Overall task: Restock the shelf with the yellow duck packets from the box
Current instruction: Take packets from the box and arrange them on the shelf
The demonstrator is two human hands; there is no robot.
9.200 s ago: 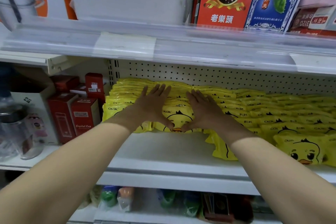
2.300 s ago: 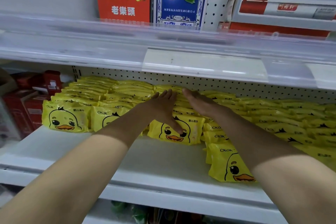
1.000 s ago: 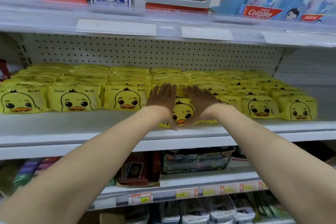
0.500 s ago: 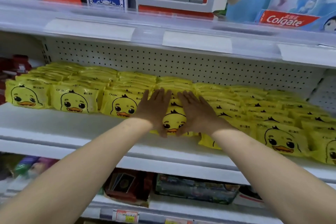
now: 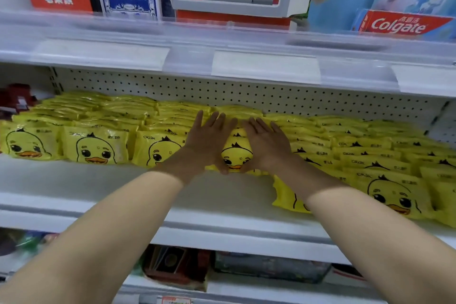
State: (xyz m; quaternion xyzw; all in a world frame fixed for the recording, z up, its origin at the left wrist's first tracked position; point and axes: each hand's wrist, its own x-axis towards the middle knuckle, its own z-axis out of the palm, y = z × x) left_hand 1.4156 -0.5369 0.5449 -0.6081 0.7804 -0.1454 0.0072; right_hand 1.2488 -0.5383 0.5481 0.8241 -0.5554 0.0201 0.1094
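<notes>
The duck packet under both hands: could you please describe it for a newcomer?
Find the white middle shelf lined with yellow duck packets. Near its centre, one packet sits under the left hand and right hand. Only its duck face is framed by both.

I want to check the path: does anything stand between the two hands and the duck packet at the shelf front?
Nothing visible does. The left hand and the right hand lie flat on the duck packet, one at each side. Behind it, more yellow packets fill the row up to the pegboard wall.
</notes>
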